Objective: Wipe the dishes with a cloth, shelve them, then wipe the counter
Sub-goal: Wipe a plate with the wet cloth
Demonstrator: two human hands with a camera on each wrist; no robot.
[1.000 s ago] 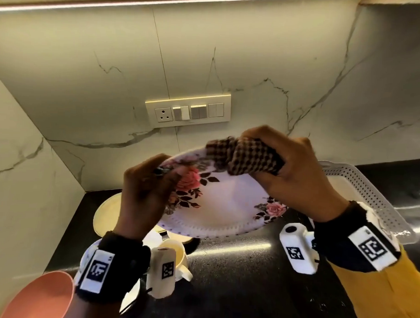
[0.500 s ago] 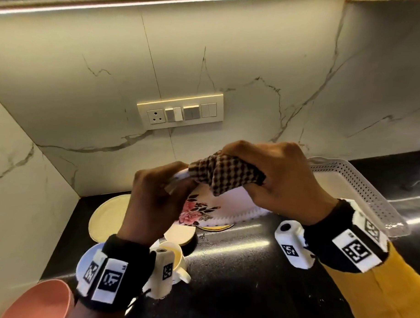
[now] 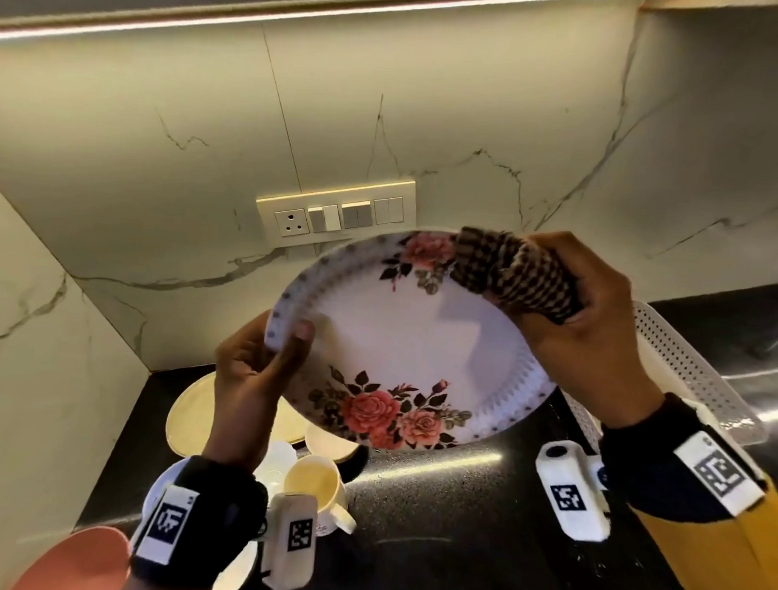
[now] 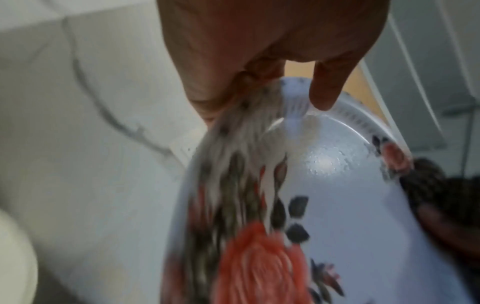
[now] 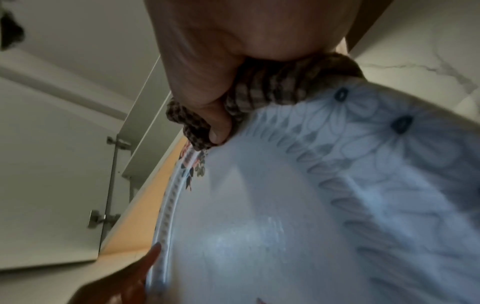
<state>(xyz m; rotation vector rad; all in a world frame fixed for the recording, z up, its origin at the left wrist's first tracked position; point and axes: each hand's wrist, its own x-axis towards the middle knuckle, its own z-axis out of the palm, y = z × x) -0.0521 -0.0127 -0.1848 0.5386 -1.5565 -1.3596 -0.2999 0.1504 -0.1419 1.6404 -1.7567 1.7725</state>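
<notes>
The walls (image 3: 472, 121) are pale marble with thin grey cracks. A light strip (image 3: 300, 16) glows along the top of the frame. A switch plate (image 3: 335, 215) sits mid-wall. The counter (image 3: 437, 517) below is black and shiny.

Black counter (image 3: 436, 539) bears cream plates (image 3: 189, 416); a cup (image 3: 316, 484); pink bowl (image 3: 78, 562); white perforated tray (image 3: 693, 371).

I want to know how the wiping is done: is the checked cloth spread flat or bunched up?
Bunched up: the right hand grips the cloth as a wad against the floral plate's upper rim.
</notes>
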